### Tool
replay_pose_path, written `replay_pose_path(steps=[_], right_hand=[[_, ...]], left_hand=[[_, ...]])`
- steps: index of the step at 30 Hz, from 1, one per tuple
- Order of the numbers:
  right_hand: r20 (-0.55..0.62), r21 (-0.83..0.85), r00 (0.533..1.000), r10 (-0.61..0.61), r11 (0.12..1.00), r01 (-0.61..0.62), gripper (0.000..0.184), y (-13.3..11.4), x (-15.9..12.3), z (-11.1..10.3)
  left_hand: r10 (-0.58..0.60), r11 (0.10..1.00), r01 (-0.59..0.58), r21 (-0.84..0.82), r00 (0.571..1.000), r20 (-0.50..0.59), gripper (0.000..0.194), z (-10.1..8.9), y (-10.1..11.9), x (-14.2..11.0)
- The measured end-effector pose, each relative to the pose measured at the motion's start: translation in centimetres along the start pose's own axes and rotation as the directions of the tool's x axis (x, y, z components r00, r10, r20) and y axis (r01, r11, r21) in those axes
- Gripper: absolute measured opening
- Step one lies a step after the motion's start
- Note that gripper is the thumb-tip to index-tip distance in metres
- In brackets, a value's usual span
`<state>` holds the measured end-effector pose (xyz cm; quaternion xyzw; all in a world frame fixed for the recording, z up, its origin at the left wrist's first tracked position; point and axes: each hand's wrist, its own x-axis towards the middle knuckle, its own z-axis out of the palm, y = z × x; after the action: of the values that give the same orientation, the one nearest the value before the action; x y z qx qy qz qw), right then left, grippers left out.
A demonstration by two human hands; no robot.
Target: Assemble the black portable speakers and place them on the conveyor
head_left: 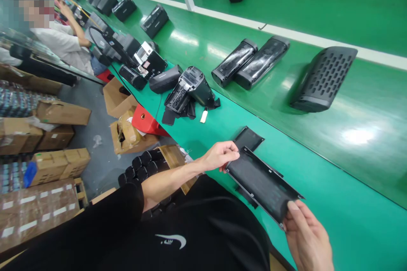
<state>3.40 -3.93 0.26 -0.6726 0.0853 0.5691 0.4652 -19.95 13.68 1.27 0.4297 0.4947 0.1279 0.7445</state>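
Note:
Both my hands hold a long black curved plastic panel (261,183) just above the near edge of the green bench (333,203). My left hand (219,155) pinches its left end. My right hand (307,237) grips its right end, thumb on top. A second flat black piece (249,137) lies on the bench just behind the panel. Beyond it, an opened black speaker body (189,93) with loose parts rests on the bench.
Two black cylinder speakers (251,62) and a perforated black shell (324,78) lie on the green conveyor. More speaker housings line the bench to the far left, where another person in a white shirt (63,44) sits. Cardboard boxes (59,112) and a red stool (146,120) stand on the floor at left.

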Motion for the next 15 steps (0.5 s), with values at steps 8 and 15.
replay_pose_path(steps=[8, 15], right_hand=[[-0.019, 0.007, 0.999, -0.038, 0.999, 0.038, 0.059, -0.12, -0.36, 0.4], [-0.016, -0.006, 0.997, -0.072, 0.997, 0.072, 0.055, 0.19, -0.11, 0.15]], left_hand=[[0.013, 1.0, -0.013, 0.008, 1.0, 0.003, 0.032, -0.01, 0.2, -0.04], [0.041, 0.998, -0.041, 0.045, 0.999, 0.002, 0.025, -0.05, 0.45, -0.19]])
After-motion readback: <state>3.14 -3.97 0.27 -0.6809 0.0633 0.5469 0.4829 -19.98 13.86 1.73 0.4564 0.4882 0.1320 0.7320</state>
